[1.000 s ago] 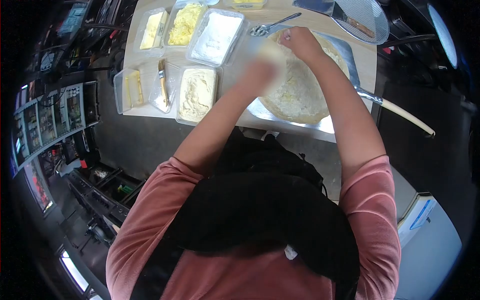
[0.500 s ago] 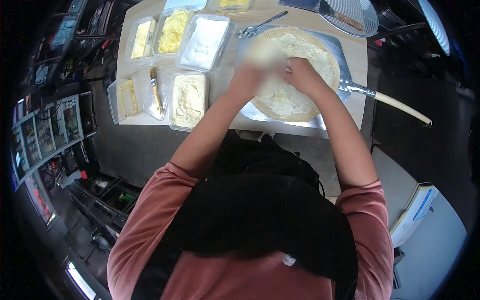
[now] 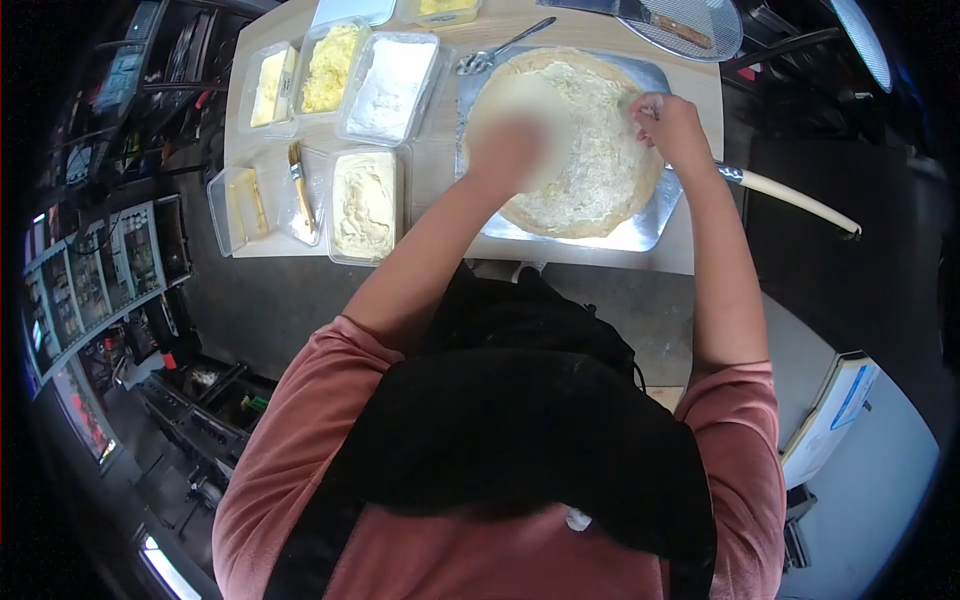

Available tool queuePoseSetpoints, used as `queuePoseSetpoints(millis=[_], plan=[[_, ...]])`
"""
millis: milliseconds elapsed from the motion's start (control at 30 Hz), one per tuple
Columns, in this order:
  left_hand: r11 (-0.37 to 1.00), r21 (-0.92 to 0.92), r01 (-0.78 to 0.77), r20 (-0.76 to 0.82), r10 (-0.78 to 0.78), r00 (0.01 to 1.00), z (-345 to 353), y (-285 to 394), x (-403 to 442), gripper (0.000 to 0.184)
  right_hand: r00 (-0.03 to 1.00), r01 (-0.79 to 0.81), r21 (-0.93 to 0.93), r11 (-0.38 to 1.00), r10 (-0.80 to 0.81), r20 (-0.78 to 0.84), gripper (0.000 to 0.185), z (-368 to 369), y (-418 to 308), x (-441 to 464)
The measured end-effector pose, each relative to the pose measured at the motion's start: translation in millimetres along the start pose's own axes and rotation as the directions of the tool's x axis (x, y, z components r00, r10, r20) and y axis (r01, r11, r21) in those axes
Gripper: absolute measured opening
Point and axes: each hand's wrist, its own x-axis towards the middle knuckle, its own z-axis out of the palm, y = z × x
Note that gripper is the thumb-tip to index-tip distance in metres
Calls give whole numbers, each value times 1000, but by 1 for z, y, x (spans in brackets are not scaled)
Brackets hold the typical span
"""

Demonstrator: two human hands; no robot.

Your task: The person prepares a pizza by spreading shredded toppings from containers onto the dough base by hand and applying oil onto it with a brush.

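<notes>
A round flat dough (image 3: 600,180) with a pale spread on it lies on a metal peel (image 3: 655,225), whose long cream handle (image 3: 800,203) points right. Over the dough's left part is my left hand (image 3: 510,150); a blur hides its fingers and whatever they hold. My right hand (image 3: 668,125) hovers at the dough's right edge, fingers bent and pinched together; anything between them is too small to make out. Beyond the dough's upper left lies a spoon (image 3: 510,45) with white residue.
Left of the dough stand tubs of white cream (image 3: 364,205), white powder (image 3: 393,85), shredded yellow cheese (image 3: 328,68) and a yellow block (image 3: 270,88). A brush (image 3: 300,190) rests on a lid beside an oil tub (image 3: 240,205). A mesh screen (image 3: 700,25) is at upper right.
My right hand first came down and left towards my left hand, then moved to the dough's right edge. The table's contents have shifted slightly left in view.
</notes>
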Motion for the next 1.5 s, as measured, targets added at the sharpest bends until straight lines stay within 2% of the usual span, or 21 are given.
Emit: queuePoseSetpoints(millis=[33,133,233,333,433,533,633,733,767,867,967,1067,1167,1267,1367,1467,1500], plan=[[1000,16,-19,-4,19,1000,3,3,1,23,999,-3,-71,997,0,-43,17,-3,-6,-1],[996,52,-69,-20,70,997,11,7,0,24,983,152,-176,973,-167,-76,16,5,23,3],[992,72,-102,-32,104,994,21,4,-3,24,945,293,-157,943,-310,-102,17,14,34,-26],[987,113,-116,-7,118,993,26,3,-7,24,997,50,-29,998,-52,-58,15,23,22,-56],[982,147,-119,28,116,993,23,3,-9,24,992,64,-38,997,-67,-104,13,43,6,-82],[985,128,-117,-1,118,993,23,6,-12,22,935,337,-202,919,-352,-39,11,69,2,-90],[988,91,-124,-68,131,989,20,3,-16,18,943,327,-86,941,-331,-34,11,76,-4,-89],[992,82,-95,-92,103,990,10,4,-23,18,984,176,-108,979,-178,-11,11,52,-3,-75],[994,69,-84,-97,90,991,5,5,-25,19,991,122,-147,982,-128,-38,12,42,-7,-68],[997,39,-71,-125,76,989,-2,5,-31,19,935,266,-336,904,-327,-140,13,23,15,-29],[997,28,-68,-161,71,984,-9,4,-35,18,981,170,-283,944,-189,-41,15,5,10,-1],[999,13,-49,-173,51,984,-11,4,-39,18,987,134,-388,912,-159,-32,17,-1,-1,14],[999,-1,-43,-184,42,982,-12,1,-42,18,891,393,-386,835,-449,-65,17,5,30,21],[999,-18,-46,-196,42,980,-12,-2,-47,18,990,125,-189,974,-134,-34,18,1,16,-1],[998,-39,-42,-199,34,980,-16,-2,-52,18,995,9,-185,983,-27,-95,21,3,-4,-22],[998,-50,-39,-204,28,979,-22,0,-57,17,911,292,-204,934,-337,-236,21,19,24,-7],[998,-50,-38,-208,26,978,-25,0,-59,17,910,298,-196,934,-340,-235,19,20,21,-5]])
